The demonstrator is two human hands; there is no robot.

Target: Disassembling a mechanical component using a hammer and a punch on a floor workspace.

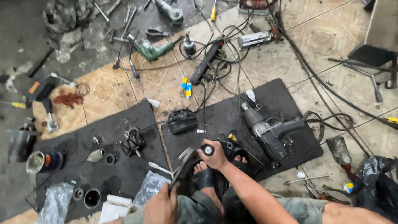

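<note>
Two hands are working close to the camera, over the person's sandalled foot: the left hand (161, 206) is gripping the lower end of a dark flat metal piece (181, 170), fingers closed around it, and the right hand (214, 157) is wrapped tight around the black handle of a tool (207, 149), pressing it down near the upper end of that piece. The piece is lying at the near edge of the black rubber mats (124, 124), between the knees. Judging from what is lying around, the stripping is already far along. Small loose parts are resting on the left mat: a wound black coil part (133, 142), rings, a bearing-like cup (91, 198) and a round housing (44, 161). On the right mat a grey power drill (270, 132) is lying whole, and a black casing (181, 120) is sitting near the mat's far edge. Farther, on the tiled floor (327, 41), a green drill (151, 49), cables and hand tools are waiting untouched, so reassembly seems not yet begun.
</note>
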